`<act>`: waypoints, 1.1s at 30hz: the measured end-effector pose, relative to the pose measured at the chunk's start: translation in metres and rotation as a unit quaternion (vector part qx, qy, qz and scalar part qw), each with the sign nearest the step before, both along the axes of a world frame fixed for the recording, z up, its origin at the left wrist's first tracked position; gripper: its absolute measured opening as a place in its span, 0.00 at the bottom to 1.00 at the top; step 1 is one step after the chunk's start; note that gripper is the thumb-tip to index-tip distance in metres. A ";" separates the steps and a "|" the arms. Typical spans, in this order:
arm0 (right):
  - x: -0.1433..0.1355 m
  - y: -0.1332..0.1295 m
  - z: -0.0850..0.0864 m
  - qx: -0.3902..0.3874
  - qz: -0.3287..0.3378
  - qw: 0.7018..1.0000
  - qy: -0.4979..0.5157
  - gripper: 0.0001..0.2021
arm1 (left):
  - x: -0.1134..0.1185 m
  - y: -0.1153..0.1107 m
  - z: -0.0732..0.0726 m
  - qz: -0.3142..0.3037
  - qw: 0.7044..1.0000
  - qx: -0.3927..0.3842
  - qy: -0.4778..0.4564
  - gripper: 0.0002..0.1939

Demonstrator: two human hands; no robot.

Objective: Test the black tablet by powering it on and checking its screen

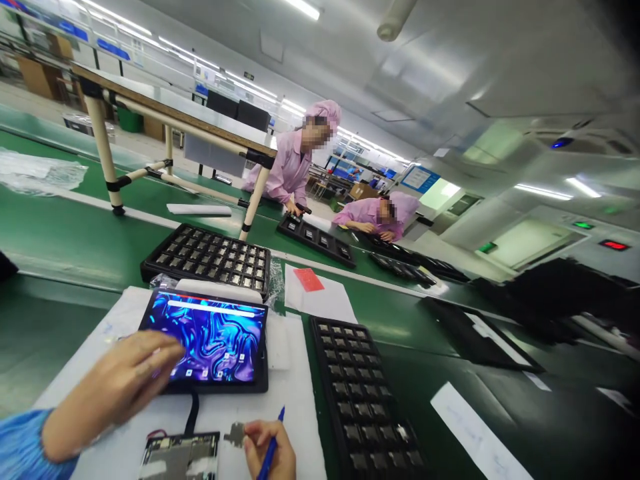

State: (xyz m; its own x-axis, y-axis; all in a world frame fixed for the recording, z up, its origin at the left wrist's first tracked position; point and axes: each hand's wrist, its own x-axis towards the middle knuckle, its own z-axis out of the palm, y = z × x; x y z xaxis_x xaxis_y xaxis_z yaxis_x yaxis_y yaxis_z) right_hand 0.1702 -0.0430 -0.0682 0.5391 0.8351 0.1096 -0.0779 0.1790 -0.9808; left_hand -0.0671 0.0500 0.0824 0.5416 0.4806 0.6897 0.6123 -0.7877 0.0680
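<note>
— What is the left hand (120, 385) doing?

— It lies flat and spread, fingers loose, with the fingertips resting on the lower left corner of the black tablet with the lit blue swirl screen (213, 340). It grasps nothing. The tablet lies on a white foam sheet (295, 400) on the green work surface (65, 240), a black cable (192, 415) leaving its near edge.

— And the right hand (267, 448)?

— Curled closed around a blue pen (271, 448), which points up and away. Its fingertips also touch a small grey metal part (235, 435) lying on the sheet, just beside an opened device with bare internals (180, 457).

— What lies around?

— A black compartment tray of small parts (210, 259) just behind the tablet, another long black tray (365, 400) to the right, and white paper with a red card (309, 279) between them. Beyond, two people in pink coats (295, 167) work over more black trays.
</note>
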 end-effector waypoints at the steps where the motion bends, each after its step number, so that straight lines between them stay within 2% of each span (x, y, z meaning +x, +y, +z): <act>1: 0.001 -0.001 0.001 -0.009 0.001 1.000 0.000 0.16 | 0.005 -0.008 -0.010 -0.065 0.997 -0.047 0.007 0.11; 3: 0.002 -0.003 0.005 -0.028 0.001 1.000 -0.009 0.16 | 0.018 -0.024 -0.027 -0.128 0.983 -0.124 0.034 0.13; 6: 0.002 -0.006 0.013 -0.043 0.005 0.998 -0.046 0.14 | 0.035 -0.043 -0.048 -0.168 0.969 -0.164 0.081 0.17; 9: 0.000 -0.008 0.021 -0.047 0.018 0.995 -0.089 0.13 | 0.044 -0.051 -0.065 -0.158 0.968 -0.188 0.044 0.20; 11: -0.001 -0.009 0.025 -0.045 0.028 0.992 -0.118 0.12 | 0.047 -0.052 -0.071 -0.157 0.968 -0.197 0.012 0.21; 15: -0.002 -0.010 0.026 -0.042 0.044 0.988 -0.141 0.11 | 0.052 -0.052 -0.071 -0.166 0.965 -0.205 0.012 0.22; 21: 0.000 -0.011 0.024 -0.049 0.050 0.986 -0.149 0.12 | 0.053 -0.057 -0.074 -0.163 0.964 -0.169 0.121 0.12; 25: 0.001 -0.012 0.024 -0.044 0.067 0.982 -0.171 0.13 | 0.050 -0.055 -0.078 -0.157 0.971 -0.166 0.068 0.08; 33: 0.000 -0.014 0.022 -0.052 0.066 0.976 -0.199 0.13 | 0.051 -0.051 -0.078 -0.167 0.971 -0.166 0.027 0.12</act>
State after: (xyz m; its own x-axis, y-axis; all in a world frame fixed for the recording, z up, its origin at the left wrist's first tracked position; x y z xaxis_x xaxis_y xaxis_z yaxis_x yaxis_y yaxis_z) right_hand 0.1699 -0.0569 -0.0462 0.3576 0.9123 0.1995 0.2966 0.0916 -0.9506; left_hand -0.0161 -0.0013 0.0040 0.7367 0.4626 0.4932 0.3357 -0.8833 0.3272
